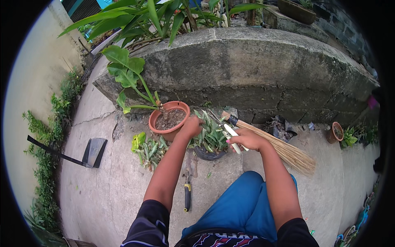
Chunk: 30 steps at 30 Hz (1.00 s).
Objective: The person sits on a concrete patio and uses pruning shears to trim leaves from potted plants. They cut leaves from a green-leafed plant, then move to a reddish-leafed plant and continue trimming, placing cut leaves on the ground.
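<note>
My right hand is closed on white-handled pruning shears, whose blades point up and left over a leafy plant in a black plastic bag. At the left edge of that plant, my left hand has its fingers bent at the leaves; whether they pinch a stem is hidden. Beside it stands a terracotta-coloured pot of soil with a large-leaved plant. Cut leaves lie in a heap left of my left forearm. A hand trowel with a black and yellow handle lies on the concrete.
A stick broom lies to the right, near a small pot. A long-handled dustpan is at the left. A low concrete wall runs across the front, and weeds line the left wall.
</note>
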{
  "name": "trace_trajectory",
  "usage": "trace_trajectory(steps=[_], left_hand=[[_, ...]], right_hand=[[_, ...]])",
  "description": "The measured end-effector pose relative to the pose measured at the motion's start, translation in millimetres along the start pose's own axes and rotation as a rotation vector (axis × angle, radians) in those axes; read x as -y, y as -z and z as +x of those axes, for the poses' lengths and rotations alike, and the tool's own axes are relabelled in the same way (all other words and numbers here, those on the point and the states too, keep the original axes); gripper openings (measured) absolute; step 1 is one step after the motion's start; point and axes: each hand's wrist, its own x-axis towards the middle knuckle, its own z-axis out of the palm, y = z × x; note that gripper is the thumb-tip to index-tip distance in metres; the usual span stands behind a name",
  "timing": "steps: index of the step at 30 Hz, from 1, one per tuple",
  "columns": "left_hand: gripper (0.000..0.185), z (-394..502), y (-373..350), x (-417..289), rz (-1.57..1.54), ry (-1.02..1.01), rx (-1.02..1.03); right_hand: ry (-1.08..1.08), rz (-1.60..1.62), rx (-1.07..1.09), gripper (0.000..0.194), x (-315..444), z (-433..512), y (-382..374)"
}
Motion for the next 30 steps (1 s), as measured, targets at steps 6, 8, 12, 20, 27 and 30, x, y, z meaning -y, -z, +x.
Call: trace_trajectory(steps=[6,8,12,20,27,30], left_hand=[[0.032,-13.5,-3.0,9.3,-0.148,-0.033,-0.053],[0.031,-18.9,-0.3,8.8,-0.143,-0.107,-0.103],[0.025,-29.1,6.9,1.9,-0.222,-0.128,-0.114],[0.015,-41.4,11.4,-3.9,-0.434,-0.062,-0.034],[0.017,-52.0,10.9,0.1,-0.545,0.006,0.000],[0.016,-53.3,12.6,-3.1,-0.482,-0.010,-0.017]], right_hand=[[0.007,-0.094,0.006,0.031,-3.6,2.6,0.2],[-0.044,-0.156,0.011,0.032,-4.1,3.0,-0.5],[-0.122,-0.217,0.057,0.035,-2.5,2.4,-3.4],[-0.056,-0.670,-0.162,0.053,-6.6,0.8,-6.6],[-0.073,-0.943,-0.335,0.074,-12.8,-0.9,-3.8],[-0.060,-0.940,-0.334,0.076,-11.9,-1.4,-4.1]])
